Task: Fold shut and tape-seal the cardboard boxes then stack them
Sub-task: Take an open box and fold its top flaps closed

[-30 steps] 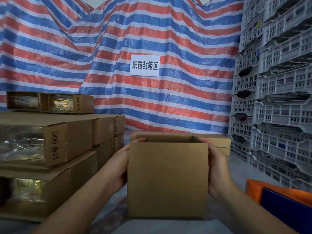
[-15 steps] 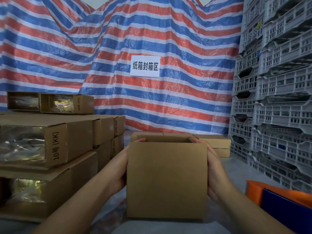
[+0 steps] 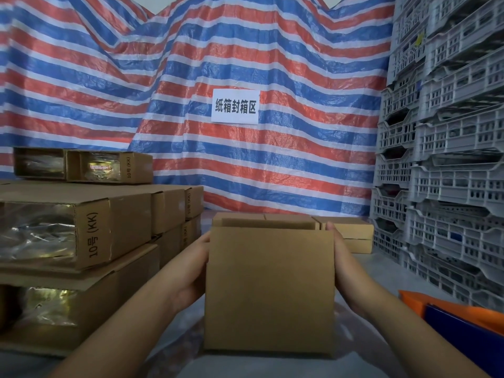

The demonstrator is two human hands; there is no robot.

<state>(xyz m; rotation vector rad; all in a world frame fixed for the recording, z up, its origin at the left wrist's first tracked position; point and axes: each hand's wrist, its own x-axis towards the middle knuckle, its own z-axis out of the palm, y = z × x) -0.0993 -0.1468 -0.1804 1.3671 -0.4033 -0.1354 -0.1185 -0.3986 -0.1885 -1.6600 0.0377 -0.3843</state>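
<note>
A plain brown cardboard box (image 3: 270,290) stands upright on the grey surface right in front of me, its top still unfolded with the near flap raised. My left hand (image 3: 191,268) clasps its left side and my right hand (image 3: 345,266) clasps its right side, fingers wrapped round the back edges. The fingertips of both hands are mostly hidden behind the box. Behind it lie two flat closed cardboard boxes (image 3: 351,236) side by side. No tape is visible.
Bundles of flat cartons (image 3: 81,230) marked "10号 (KK)" are stacked at the left. Grey plastic crates (image 3: 450,159) tower at the right. An orange and blue object (image 3: 463,320) lies at the lower right. A striped tarpaulin (image 3: 191,77) with a paper sign hangs behind.
The box has shifted slightly left and nearer to me. My fingertips, earlier over the top rim, have slid down along the sides.
</note>
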